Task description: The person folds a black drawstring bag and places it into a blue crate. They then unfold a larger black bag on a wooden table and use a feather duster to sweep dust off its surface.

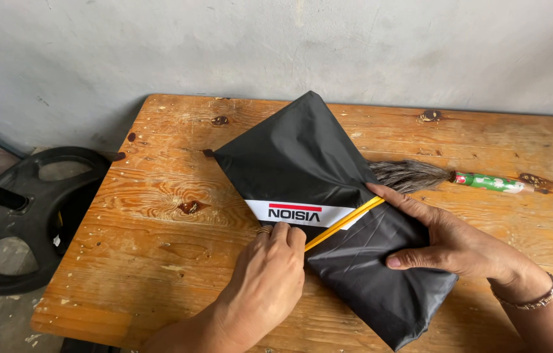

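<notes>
Here a black plastic parcel, folded flat and lying slantwise, rests on the wooden table, its far corner pointing toward the grey wall and its near corner close to the table's near edge. A white band with a red and black mark crosses its middle, and a yellow strap runs slantwise over it. The left hand reaches in from the near side, fingers curled and pinching the near end of the strap at the parcel's left edge. The right hand lies on the parcel's right part, fingers spread flat and pressing down, the forefinger touching the strap's far end. Just beyond that hand lies a brush with grey bristles and a green handle. A black plastic stool stands off the table's left end.
</notes>
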